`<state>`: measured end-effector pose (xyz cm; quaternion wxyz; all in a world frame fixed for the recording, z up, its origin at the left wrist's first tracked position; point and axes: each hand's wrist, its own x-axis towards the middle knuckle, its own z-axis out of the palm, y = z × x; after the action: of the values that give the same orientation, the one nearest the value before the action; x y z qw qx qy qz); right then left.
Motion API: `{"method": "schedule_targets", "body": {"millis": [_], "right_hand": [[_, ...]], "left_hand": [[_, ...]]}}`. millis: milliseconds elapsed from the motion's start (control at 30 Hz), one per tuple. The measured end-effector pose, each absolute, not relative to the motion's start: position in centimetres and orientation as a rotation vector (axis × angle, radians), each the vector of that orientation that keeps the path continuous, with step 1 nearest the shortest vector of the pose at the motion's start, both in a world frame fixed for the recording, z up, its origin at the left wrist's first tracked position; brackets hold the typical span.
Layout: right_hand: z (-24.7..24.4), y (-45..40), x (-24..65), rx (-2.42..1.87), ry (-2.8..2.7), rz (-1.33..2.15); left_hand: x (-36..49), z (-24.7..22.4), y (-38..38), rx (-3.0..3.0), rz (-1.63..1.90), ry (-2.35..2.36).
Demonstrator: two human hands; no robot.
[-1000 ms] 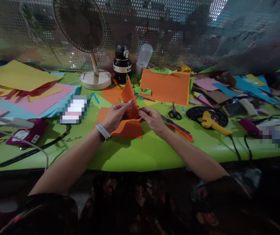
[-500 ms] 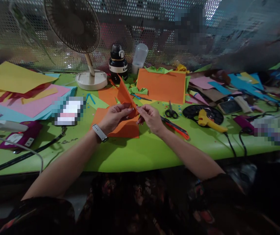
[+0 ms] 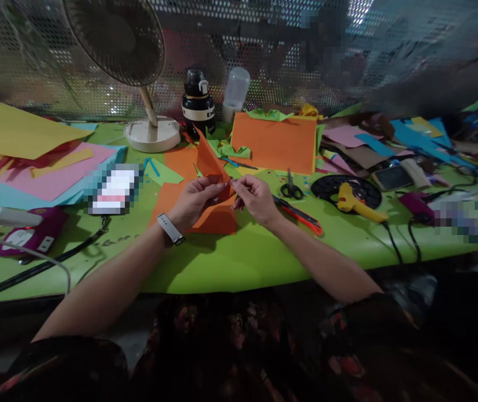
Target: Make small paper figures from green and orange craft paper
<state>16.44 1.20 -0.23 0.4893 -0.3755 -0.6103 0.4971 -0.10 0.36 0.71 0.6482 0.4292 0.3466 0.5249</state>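
A folded piece of orange paper (image 3: 208, 158) stands tilted up between my hands. My left hand (image 3: 199, 200), with a pale watch band at the wrist, is closed on its lower part. The fingertips of my right hand (image 3: 255, 199) pinch the paper's right edge, close to the left fingertips. Underneath lies flat orange paper (image 3: 217, 224) on the green tabletop (image 3: 222, 268). Just right of my right hand lie an orange-and-black utility knife (image 3: 301, 216) and small black scissors (image 3: 292, 190). My fingers hide the exact fold they hold.
A yellow glue gun (image 3: 360, 205) rests on a black round tray (image 3: 326, 190) at the right. A white fan (image 3: 150, 134), a black bottle (image 3: 198, 103) and a larger orange sheet (image 3: 276, 142) stand or lie behind. At left are a phone (image 3: 115, 190) and stacked coloured sheets (image 3: 25, 131).
The view has shifted slightly, so the things at the back appear a little further left and higher. Both hands keep hold of the folded orange paper in nearly the same pose.
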Motion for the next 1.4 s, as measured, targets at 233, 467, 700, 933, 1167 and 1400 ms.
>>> {"method": "schedule_targets", "body": {"millis": [233, 467, 700, 933, 1167, 1400], "right_hand": [[0.0, 1.3, 16.5, -0.89, -1.47, 1.213], [-0.2, 1.5, 16.5, -0.895, -1.498, 1.181], [-0.3, 1.5, 16.5, -0.878, -1.55, 1.094], [-0.8, 1.5, 16.4, -0.908, -1.617, 1.095], [-1.0, 1.5, 16.3, -0.919, -1.638, 1.069], [-0.8, 1.6, 16.4, -0.91, -1.654, 1.034]], "left_hand": [[0.1, 0.6, 0.4, 0.954, 1.207, 0.756], [0.2, 0.7, 0.2, 0.968, 1.207, 0.787], [0.7, 0.7, 0.1, 0.929, 1.273, 0.853], [1.2, 0.1, 0.0, 0.948, 1.333, 0.913], [1.3, -0.4, 0.1, 0.956, 1.357, 0.935], [1.0, -0.7, 0.5, 0.955, 1.371, 0.908]]}}
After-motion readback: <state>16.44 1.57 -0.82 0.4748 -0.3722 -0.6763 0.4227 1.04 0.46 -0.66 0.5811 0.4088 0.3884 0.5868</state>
